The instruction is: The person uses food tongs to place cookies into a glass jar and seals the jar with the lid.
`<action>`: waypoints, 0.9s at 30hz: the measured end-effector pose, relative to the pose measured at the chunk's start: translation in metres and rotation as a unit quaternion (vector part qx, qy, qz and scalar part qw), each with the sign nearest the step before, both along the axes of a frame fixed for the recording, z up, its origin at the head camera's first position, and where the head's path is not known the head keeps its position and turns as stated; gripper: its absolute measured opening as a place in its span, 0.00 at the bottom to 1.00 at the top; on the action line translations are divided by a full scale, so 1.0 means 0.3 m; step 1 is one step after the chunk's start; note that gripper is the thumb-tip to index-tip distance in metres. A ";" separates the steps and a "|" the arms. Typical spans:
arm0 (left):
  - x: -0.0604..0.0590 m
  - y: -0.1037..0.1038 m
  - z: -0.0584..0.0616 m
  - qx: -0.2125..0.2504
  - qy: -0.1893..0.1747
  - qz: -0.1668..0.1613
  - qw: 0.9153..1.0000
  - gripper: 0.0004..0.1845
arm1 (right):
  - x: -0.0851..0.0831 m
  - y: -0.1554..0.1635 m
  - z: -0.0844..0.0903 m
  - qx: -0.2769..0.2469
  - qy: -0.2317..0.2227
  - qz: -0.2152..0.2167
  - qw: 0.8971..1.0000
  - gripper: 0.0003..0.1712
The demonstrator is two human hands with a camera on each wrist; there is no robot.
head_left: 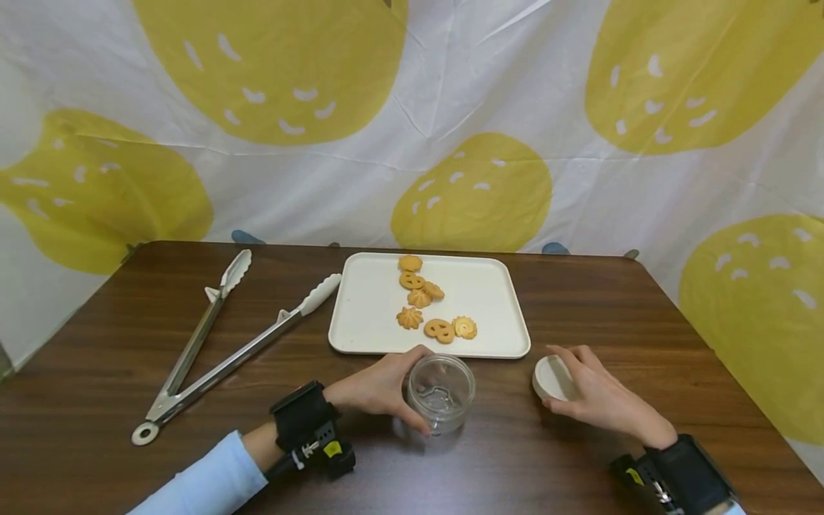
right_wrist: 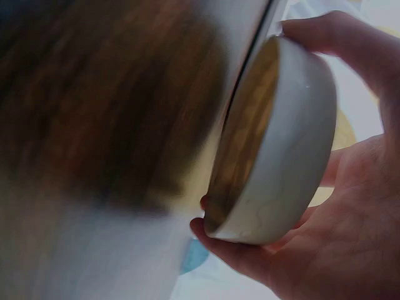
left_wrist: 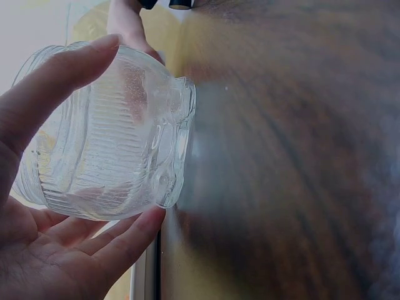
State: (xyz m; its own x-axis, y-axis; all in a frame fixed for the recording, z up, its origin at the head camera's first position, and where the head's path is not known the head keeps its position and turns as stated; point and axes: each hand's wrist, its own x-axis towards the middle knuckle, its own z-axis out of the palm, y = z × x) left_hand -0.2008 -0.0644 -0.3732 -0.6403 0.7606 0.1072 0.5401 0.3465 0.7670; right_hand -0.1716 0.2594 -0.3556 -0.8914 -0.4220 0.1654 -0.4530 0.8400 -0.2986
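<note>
Left hand (head_left: 376, 390) gripping a clear glass jar (head_left: 440, 392) on the wooden surface (head_left: 644, 315), right hand (head_left: 601, 397) clasping a white lid (head_left: 552, 378), cookie tray (head_left: 373, 307) just behind

Dark wooden table (head_left: 644, 322) with metal tongs (head_left: 219, 343), white tray (head_left: 367, 315) of cookies, clear glass jar (head_left: 440, 392).

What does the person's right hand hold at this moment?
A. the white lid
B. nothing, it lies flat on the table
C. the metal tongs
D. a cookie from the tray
A: the right hand grips the white lid beside the open glass jar, while the tongs lie untouched on the table.
</note>
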 end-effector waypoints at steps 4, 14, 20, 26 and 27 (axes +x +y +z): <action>-0.001 0.000 0.000 -0.003 -0.002 0.001 1.000 0.40 | -0.010 0.019 -0.006 0.004 -0.028 -0.010 1.000 0.42; 0.003 -0.002 0.006 -0.004 -0.011 0.002 1.000 0.40 | -0.029 0.027 -0.008 0.006 -0.053 -0.021 0.998 0.45; 0.000 -0.002 0.003 -0.001 -0.005 0.000 1.000 0.40 | -0.036 0.017 -0.007 0.005 -0.053 -0.022 0.998 0.45; 0.001 0.000 0.004 -0.001 -0.005 0.000 1.000 0.40 | -0.037 0.011 -0.009 0.014 -0.040 -0.021 0.999 0.46; 0.001 0.001 0.003 0.001 -0.003 -0.002 1.000 0.40 | -0.035 0.011 -0.007 0.015 -0.041 -0.025 0.999 0.46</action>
